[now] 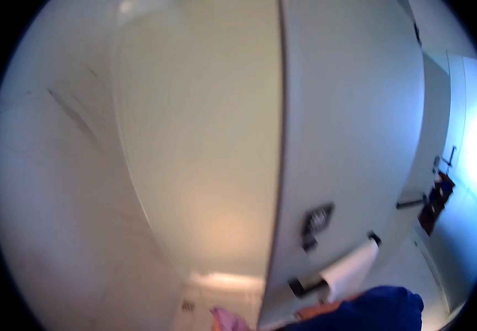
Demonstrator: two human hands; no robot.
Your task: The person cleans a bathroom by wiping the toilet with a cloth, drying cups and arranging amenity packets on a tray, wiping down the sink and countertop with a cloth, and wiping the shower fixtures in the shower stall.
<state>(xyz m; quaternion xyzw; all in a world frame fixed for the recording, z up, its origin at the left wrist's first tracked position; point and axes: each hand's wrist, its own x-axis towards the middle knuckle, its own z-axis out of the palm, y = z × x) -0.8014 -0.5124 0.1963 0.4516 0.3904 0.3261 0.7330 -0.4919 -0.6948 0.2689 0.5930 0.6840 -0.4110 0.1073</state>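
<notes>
A blue sleeve [381, 310] crosses the bottom right of the head view, with a strip of bare skin along its upper left edge. My right hand cannot be made out clearly there. Left of the glass edge, a pink-purple cloth [228, 320] shows at the bottom border. A small skin-coloured patch touches its left side, too blurred to tell which hand it belongs to. My left hand cannot be identified. Just above the sleeve hangs a white towel [351, 270] on a black bar [298, 287].
A tall glass panel [200, 143] stands beside a veined wall [56, 182]. A black wall fixture [319, 218] is above the towel bar. At the right are a dark hanging item [435, 204], a black handle [412, 204] and a bright light. A small drain [187, 305] lies lower left.
</notes>
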